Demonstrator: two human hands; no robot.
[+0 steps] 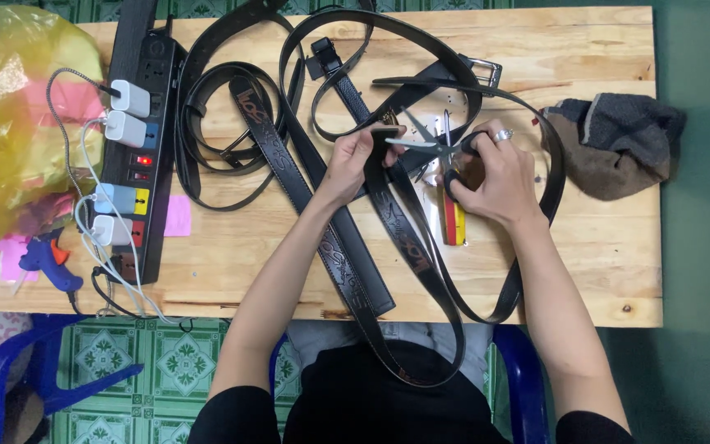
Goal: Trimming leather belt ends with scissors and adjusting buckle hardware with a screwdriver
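My left hand (353,160) pinches the end of a black embossed belt (404,238) that loops down over the table edge to my lap. My right hand (495,177), with a ring on one finger, grips black-handled scissors (429,144). Their blades are spread and point left at the belt end held by my left hand. Several other black belts (265,131) lie tangled on the wooden table (601,247), one with a silver buckle (486,72). A red and yellow flat tool (452,224) lies under my right hand.
A black power strip (143,148) with white chargers and cables runs along the left. A yellow plastic bag (10,115) and a blue glue gun (51,259) sit at the far left. A grey-brown cloth (618,140) lies at the right. Blue chair legs (10,370) stand below.
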